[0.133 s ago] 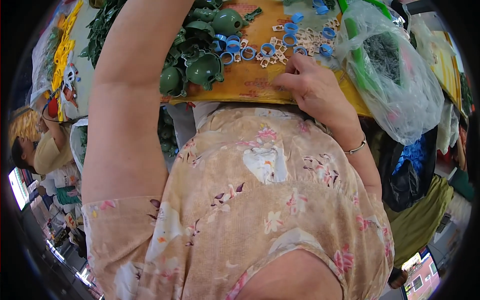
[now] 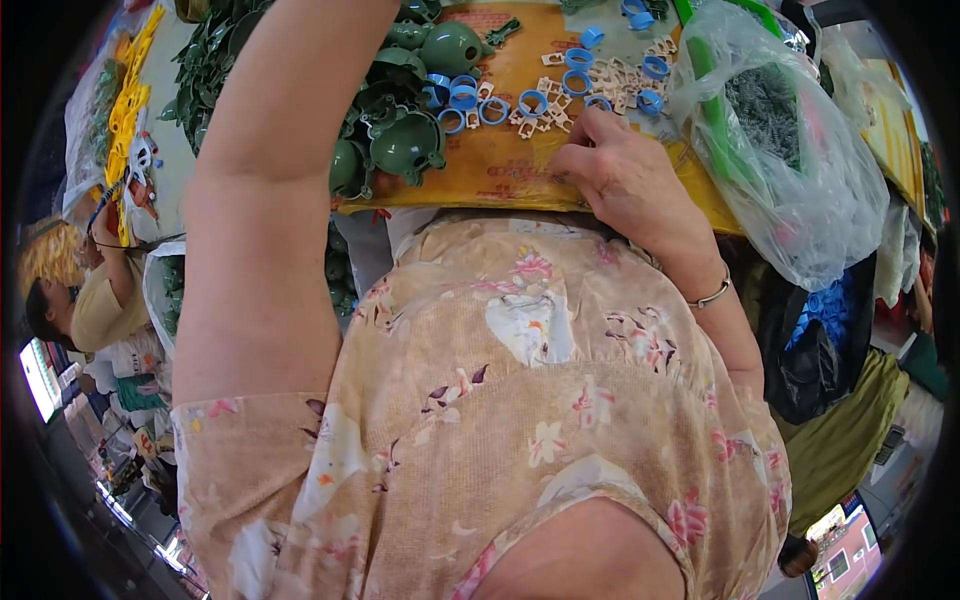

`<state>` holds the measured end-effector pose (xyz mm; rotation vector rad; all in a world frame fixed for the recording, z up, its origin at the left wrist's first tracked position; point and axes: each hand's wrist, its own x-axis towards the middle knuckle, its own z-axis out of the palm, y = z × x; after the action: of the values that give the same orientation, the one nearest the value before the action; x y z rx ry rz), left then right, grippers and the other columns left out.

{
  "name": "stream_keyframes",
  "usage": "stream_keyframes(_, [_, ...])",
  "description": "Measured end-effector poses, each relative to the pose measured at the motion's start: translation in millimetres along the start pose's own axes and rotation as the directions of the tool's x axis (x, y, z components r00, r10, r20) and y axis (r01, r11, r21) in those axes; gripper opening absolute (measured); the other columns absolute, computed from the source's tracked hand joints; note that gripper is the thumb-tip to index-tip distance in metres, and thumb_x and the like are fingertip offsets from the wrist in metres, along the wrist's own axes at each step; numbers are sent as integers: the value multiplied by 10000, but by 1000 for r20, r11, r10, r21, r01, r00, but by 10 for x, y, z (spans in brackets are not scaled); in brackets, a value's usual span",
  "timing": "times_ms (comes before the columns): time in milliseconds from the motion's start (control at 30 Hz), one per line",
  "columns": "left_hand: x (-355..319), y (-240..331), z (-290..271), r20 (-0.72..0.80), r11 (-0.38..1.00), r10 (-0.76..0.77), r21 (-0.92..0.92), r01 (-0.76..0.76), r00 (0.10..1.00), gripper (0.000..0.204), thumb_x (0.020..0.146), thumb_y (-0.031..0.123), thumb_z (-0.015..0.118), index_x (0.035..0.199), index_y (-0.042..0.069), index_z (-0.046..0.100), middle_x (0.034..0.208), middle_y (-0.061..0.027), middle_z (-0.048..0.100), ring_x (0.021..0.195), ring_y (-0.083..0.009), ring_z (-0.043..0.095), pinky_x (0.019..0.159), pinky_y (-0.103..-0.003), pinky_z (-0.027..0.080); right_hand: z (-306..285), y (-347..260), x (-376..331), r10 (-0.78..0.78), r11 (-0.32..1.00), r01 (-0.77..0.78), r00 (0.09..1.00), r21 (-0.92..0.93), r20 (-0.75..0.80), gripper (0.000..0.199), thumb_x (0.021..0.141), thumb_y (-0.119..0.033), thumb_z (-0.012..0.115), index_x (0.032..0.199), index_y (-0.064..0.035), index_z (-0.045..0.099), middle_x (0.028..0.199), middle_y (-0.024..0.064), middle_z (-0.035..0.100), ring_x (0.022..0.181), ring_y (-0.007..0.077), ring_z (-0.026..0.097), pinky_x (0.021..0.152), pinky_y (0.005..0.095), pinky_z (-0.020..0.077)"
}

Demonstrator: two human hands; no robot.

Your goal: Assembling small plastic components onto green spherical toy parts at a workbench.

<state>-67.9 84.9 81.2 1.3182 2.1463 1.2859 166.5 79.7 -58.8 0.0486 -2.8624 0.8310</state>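
Note:
My right hand (image 2: 628, 172) rests at the near edge of the yellow-covered table (image 2: 510, 190). Its fingers are curled with thumb and forefinger pinched together; whatever they may hold is hidden. Just beyond it lie cream-coloured small plastic pieces (image 2: 612, 84) in a loose heap, with blue rings (image 2: 532, 103) scattered among them. My left arm (image 2: 270, 170) reaches up past the top edge, so the left hand is out of sight. Beside that arm, dark green hollow rounded plastic shells (image 2: 408, 146) are piled, some with their cavities facing me.
On the right, a clear plastic bag (image 2: 800, 200) drapes over a green-rimmed basket (image 2: 712, 110) of grey-green bits. Below it hangs a black bag (image 2: 815, 350) with blue pieces. Yellow plastic strips (image 2: 128, 120) lie far left, where another person (image 2: 105, 300) sits.
My left arm has shifted slightly to the right, covering a bit more of the green shells. My right hand stays nearly in place, still pinched.

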Motion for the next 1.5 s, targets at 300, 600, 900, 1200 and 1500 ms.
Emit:
stream_keyframes(300, [-1019,-256,159,320,994,92,33,-108,943,181,859,112,595,877,-49,676,754,-95,684,659,-113,577,607,-273,478,23,108,-61,161,929,-93,973,357,-166,56,855,-34,604,900,-5,619,873,99,633,770,263,623,661,340,496])
stream_keyframes(600, [-1686,-572,445,380,955,-76,-237,176,922,137,901,80,622,978,-20,675,773,16,637,656,-26,561,569,-192,462,-69,79,-48,488,107,-201,864,974,124,95,902,-74,644,968,-5,651,773,-4,635,595,42,518,534,192,418])
stream_keyframes(900, [-1833,-674,580,385,907,-177,-294,302,906,109,932,88,597,873,0,622,641,32,556,514,-31,505,446,-195,389,112,50,-62,493,405,-49,853,913,-173,69,857,18,665,911,-13,635,816,-39,619,696,23,531,615,182,431])
stream_keyframes(1200, [-1824,-641,575,153,951,290,62,-302,945,107,813,-39,617,909,0,593,814,-151,601,732,-344,605,624,-377,482,115,56,-61,454,238,-122,891,964,0,102,936,-74,609,907,7,663,710,-16,610,605,32,516,541,189,406])
stream_keyframes(1500, [-1856,-613,494,404,936,-246,-135,324,881,150,824,114,594,817,-33,623,741,-195,640,683,-396,616,631,-437,490,157,-41,-55,317,800,20,834,600,-451,122,790,29,693,909,9,673,846,128,654,742,217,637,635,280,497])
